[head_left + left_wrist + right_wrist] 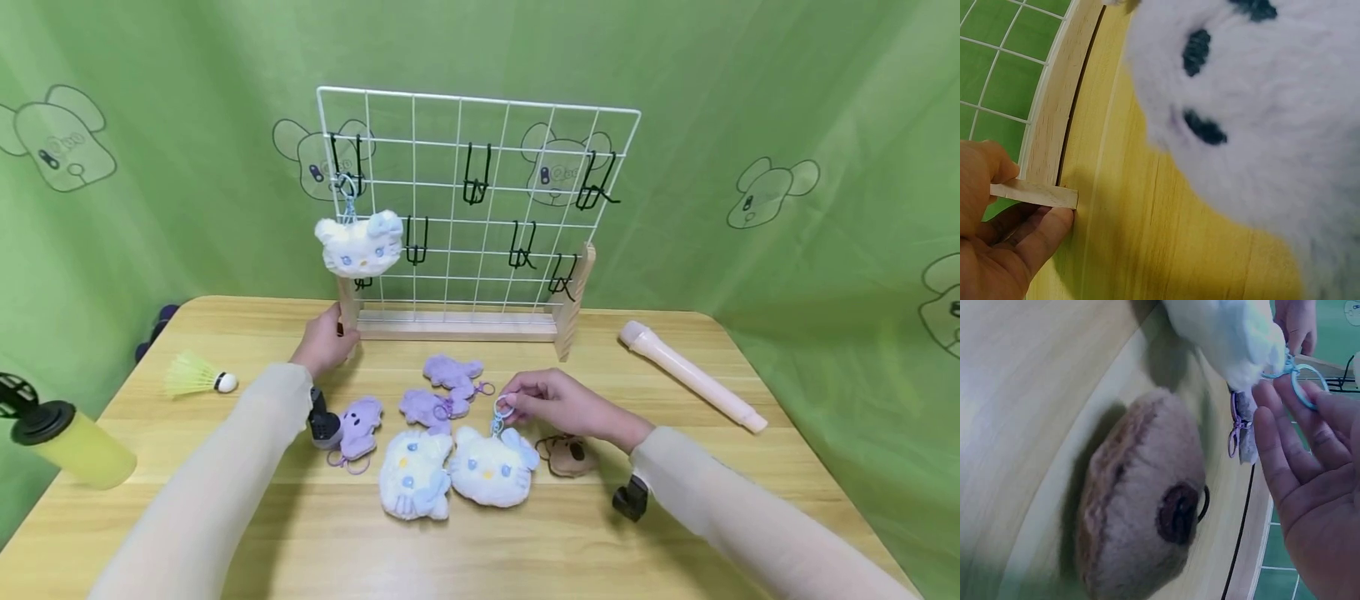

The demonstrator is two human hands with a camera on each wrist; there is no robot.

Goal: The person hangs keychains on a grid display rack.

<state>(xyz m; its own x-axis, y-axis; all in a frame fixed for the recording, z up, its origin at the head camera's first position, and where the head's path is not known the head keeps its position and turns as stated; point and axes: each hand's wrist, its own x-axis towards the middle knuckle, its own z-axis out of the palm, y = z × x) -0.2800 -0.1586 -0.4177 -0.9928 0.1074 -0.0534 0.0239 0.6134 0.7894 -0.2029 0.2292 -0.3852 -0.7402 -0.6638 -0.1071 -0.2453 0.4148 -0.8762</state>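
Note:
My left hand grips the left wooden foot of a white wire grid rack, thumb on one side and fingers on the other. My right hand pinches the light blue ring of a white cat plush keychain between thumb and fingers; the plush hangs below it, close over the table. Beside it lies another white cat plush keychain, turned sideways. A matching cat plush keychain hangs from a black hook at the rack's upper left.
Several black hooks line the rack. Purple plush keychains lie before it, and a brown plush keychain sits near my right wrist. A shuttlecock and yellow bottle stand left; a pale pink tube lies right.

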